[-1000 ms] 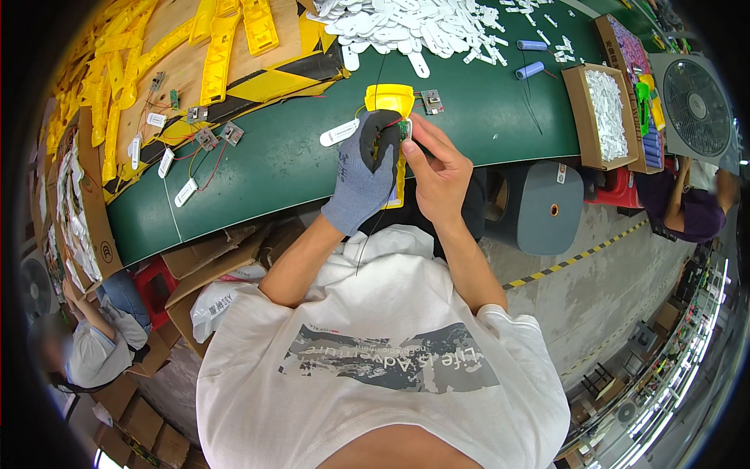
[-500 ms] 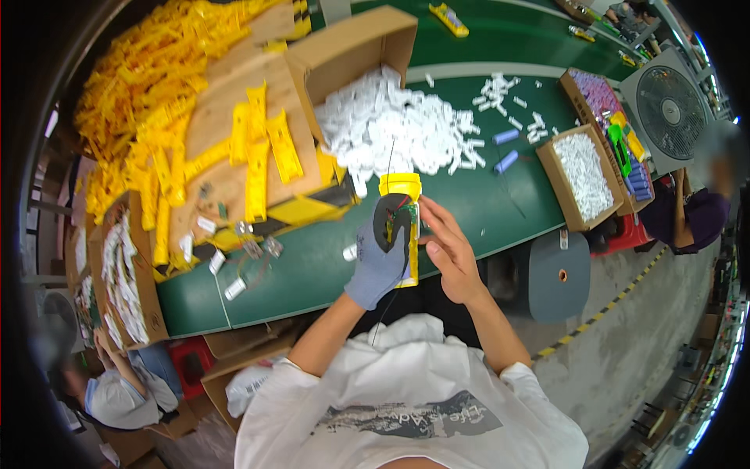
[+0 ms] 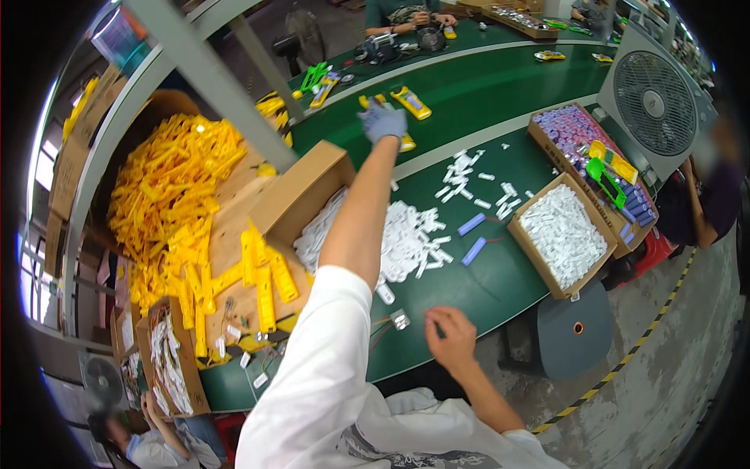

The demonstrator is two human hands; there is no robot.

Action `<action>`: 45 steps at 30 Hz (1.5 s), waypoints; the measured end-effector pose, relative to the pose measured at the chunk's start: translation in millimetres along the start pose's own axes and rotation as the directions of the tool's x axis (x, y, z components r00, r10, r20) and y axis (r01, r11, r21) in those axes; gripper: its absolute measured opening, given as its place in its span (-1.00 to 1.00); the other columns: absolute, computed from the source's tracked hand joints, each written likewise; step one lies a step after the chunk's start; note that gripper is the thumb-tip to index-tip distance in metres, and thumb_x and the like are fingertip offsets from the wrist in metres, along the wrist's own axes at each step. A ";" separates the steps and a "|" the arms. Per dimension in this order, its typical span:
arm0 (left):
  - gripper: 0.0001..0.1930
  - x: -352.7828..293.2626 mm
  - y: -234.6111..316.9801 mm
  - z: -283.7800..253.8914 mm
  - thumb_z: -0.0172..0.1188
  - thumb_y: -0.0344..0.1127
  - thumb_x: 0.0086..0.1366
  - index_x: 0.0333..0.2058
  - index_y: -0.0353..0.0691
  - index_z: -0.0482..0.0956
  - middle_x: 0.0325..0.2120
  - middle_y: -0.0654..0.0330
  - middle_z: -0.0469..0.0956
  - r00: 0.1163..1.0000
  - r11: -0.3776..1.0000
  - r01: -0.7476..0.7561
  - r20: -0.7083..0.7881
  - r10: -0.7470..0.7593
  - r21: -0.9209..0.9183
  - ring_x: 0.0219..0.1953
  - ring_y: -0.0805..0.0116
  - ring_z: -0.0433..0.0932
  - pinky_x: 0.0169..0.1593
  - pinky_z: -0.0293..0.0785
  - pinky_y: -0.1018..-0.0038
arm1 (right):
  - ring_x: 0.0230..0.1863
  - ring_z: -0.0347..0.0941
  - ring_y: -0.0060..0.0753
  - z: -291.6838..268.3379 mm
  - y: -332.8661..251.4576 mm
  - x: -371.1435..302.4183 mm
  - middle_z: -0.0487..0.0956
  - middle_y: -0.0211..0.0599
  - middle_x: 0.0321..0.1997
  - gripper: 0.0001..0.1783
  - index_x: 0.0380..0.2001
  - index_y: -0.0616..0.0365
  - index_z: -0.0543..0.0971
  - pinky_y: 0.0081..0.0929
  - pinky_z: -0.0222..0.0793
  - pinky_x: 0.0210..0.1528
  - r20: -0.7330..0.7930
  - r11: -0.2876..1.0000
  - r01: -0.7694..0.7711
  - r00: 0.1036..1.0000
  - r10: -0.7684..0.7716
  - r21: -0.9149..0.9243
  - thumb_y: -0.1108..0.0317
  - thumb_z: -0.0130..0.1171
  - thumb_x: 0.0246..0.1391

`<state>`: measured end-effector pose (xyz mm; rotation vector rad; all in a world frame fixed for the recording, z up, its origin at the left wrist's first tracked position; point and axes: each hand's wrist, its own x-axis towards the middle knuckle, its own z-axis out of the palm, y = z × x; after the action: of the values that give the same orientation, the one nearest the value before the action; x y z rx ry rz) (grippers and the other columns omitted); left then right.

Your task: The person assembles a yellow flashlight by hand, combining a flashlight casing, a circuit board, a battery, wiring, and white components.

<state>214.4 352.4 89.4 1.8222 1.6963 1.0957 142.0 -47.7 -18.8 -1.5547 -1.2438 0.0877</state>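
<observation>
My gloved left hand (image 3: pixel 383 123) is stretched far out over the green belt, its fingers closed around a yellow plastic casing (image 3: pixel 408 143) that shows at both sides of the glove. Another yellow casing (image 3: pixel 412 102) with a purple battery in it lies just right of that hand. Near the front edge of the green table, my bare right hand (image 3: pixel 453 339) hovers with fingers loosely curled, thumb apart and nothing visible between them. To its left lies a small metal-and-white part (image 3: pixel 400 319) with thin wires. Two purple batteries (image 3: pixel 473 252) with leads lie farther off.
White plastic pieces (image 3: pixel 406 242) spill from a tipped cardboard box (image 3: pixel 301 191). At right are a carton of white pieces (image 3: pixel 566 234), a tray of purple batteries (image 3: pixel 574 141) and a fan (image 3: pixel 655 92). Yellow casings (image 3: pixel 176 172) heap up at left; a metal post (image 3: pixel 211 78) rises there.
My left hand has carried the yellow casing from in front of me out to the belt. My right hand has come away from it and moved down. The view has shifted.
</observation>
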 end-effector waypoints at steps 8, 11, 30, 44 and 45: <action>-0.38 132.6 -69.9 64.8 0.07 -0.14 0.11 0.19 -0.08 0.30 0.16 -0.15 0.21 0.977 0.896 0.174 0.040 -0.208 0.409 0.10 -0.03 0.40 0.11 0.40 0.22 | -0.44 0.53 -0.41 1.6 -2.8 -1.5 0.58 -0.45 -0.38 -0.83 -0.46 0.01 0.61 -0.50 0.41 -0.43 0.034 0.988 -0.015 0.999 0.021 -0.152 0.46 0.29 -0.24; -0.41 155.0 -110.5 72.6 0.05 -0.11 0.14 0.18 -0.05 0.32 0.19 -0.13 0.19 0.965 0.845 0.238 -0.014 -0.263 0.478 0.20 -0.11 0.26 0.20 0.26 0.07 | -0.47 0.50 -0.45 1.2 -0.8 1.9 0.57 -0.49 -0.38 -0.83 -0.45 0.01 0.62 -0.52 0.36 -0.46 0.087 0.989 0.001 0.996 0.011 -0.148 0.44 0.30 -0.24; -0.40 -38.2 22.5 58.4 0.21 -0.08 0.11 0.06 -0.28 0.32 -0.05 -0.09 0.39 0.996 0.992 -0.078 -0.042 0.074 -0.102 0.06 -0.04 0.38 0.14 0.29 0.18 | -0.42 0.51 -0.32 -2.6 1.1 -2.8 0.58 -0.43 -0.40 -0.91 -0.50 0.03 0.57 -0.43 0.35 -0.42 0.183 0.994 0.089 0.980 -0.077 -0.058 0.39 0.29 -0.15; -0.63 -293.9 -141.3 -244.7 0.25 -0.42 0.04 -0.13 -0.37 0.50 -0.20 -0.08 0.54 0.962 0.964 -0.257 -0.073 0.262 0.061 -0.11 -0.08 0.51 -0.01 0.41 0.21 | -0.36 0.49 -0.24 -13.5 10.6 -5.7 0.56 -0.39 -0.40 -0.94 -0.50 0.08 0.58 -0.30 0.33 -0.34 0.225 0.986 0.148 0.961 -0.163 0.082 0.37 0.24 -0.11; -0.62 -263.1 -143.8 -252.9 0.25 -0.35 0.10 -0.10 -0.36 0.48 -0.17 -0.10 0.52 0.920 0.914 -0.296 -0.176 0.351 0.278 -0.08 -0.07 0.49 0.00 0.39 0.25 | -0.36 0.48 -0.25 -14.1 10.4 -6.9 0.56 -0.40 -0.40 -0.94 -0.51 0.08 0.58 -0.31 0.32 -0.33 0.220 0.986 0.159 0.961 -0.168 0.054 0.38 0.24 -0.11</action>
<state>-57.7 70.9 64.5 2.2792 1.7590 1.3138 154.3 -60.7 -24.5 -1.4335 -1.5355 0.1815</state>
